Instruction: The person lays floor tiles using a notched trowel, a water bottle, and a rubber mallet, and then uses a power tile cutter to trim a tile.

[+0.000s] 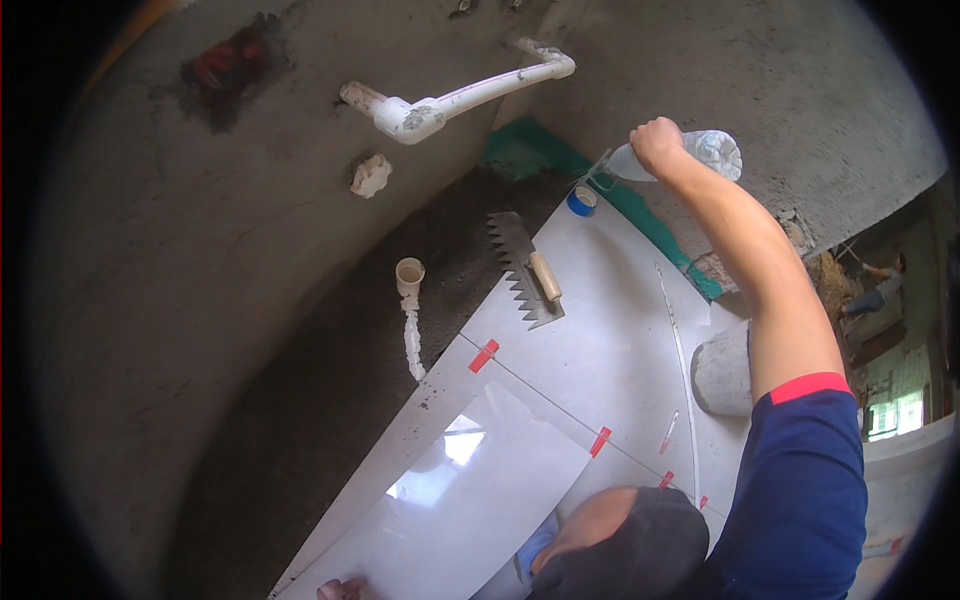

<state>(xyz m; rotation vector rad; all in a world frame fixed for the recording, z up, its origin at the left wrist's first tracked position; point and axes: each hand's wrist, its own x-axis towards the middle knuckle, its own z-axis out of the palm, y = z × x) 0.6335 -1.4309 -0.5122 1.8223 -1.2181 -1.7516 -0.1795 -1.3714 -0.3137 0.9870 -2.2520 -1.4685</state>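
Note:
My right hand (pixel 657 143) is wrapped round a clear plastic bottle (pixel 718 153), its neck tipped down to the left. A thin stream of water seems to leave the mouth toward a blue-rimmed round pipe opening (pixel 582 202) at the tile's far corner. Only part of my left hand (pixel 340 589) shows at the lower edge, on or beside the near white tile; its fingers are mostly cut off. A notched trowel (pixel 524 271) with a wooden handle lies on the far white tile (pixel 600 310). Red levelling wedges (pixel 483 355) sit along the joint between the tiles.
Past the tiles' left edge is dark, rough ground with an upright pipe stub (pixel 409 270). A white elbowed pipe (pixel 480 95) juts from the grey wall. A grey cylinder (pixel 722 370) stands right of the tiles. Another person (pixel 880 285) is far right.

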